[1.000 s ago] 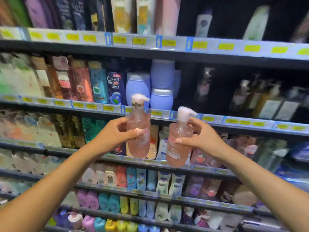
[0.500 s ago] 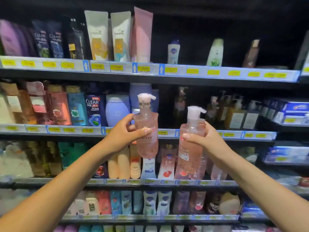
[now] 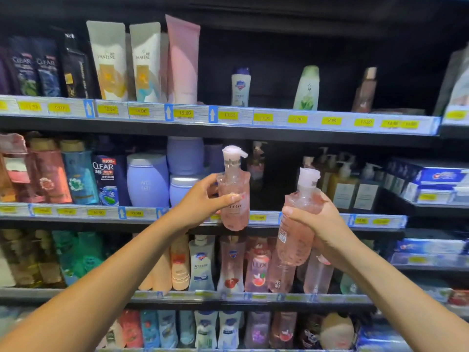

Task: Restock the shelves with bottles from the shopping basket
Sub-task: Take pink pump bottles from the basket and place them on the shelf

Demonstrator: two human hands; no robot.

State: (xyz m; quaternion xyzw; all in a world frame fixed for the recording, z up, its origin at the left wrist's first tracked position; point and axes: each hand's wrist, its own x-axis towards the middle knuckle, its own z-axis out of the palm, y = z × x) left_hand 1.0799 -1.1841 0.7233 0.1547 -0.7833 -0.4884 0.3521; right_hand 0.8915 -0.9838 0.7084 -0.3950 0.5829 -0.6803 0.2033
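My left hand (image 3: 203,199) grips a clear pink pump bottle (image 3: 234,189) with a white pump head, held upright in front of the second shelf (image 3: 266,217). My right hand (image 3: 322,224) holds a second pink pump bottle (image 3: 295,224), lower and tilted slightly to the left, with its label side facing me. Behind the left bottle the second shelf has a dark gap (image 3: 279,174), with one similar pump bottle (image 3: 256,163) standing deep inside. The shopping basket is out of view.
Purple jars (image 3: 148,179) stand left of the gap, amber pump bottles (image 3: 342,184) to its right, toothpaste boxes (image 3: 431,179) further right. The top shelf (image 3: 253,118) holds tubes and a few spaced bottles. Lower shelves are packed with body-wash bottles (image 3: 231,262).
Both hands have risen relative to the shelving while the view tilted up, bringing the top shelf into sight. The left bottle now sits level with the second shelf's opening.
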